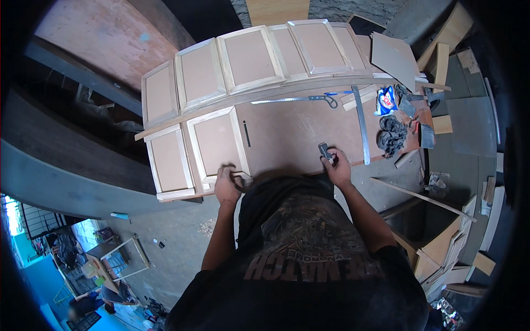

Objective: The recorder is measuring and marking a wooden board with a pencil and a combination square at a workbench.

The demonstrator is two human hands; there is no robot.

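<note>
Head view: at the lower centre of the frame, the left hand (226,186) has its fingers curled at the lower right corner of a framed panel (217,142); how far open they are, and whether they grip anything, I cannot tell. Right of centre, the right hand (339,168) has its fingers closed around a small grey tool (324,149), whose upper end juts past the fingertips toward the upper left, above the near edge of the brown desk (298,124). The panel lies left of centre, beside a thin black stick (246,134).
</note>
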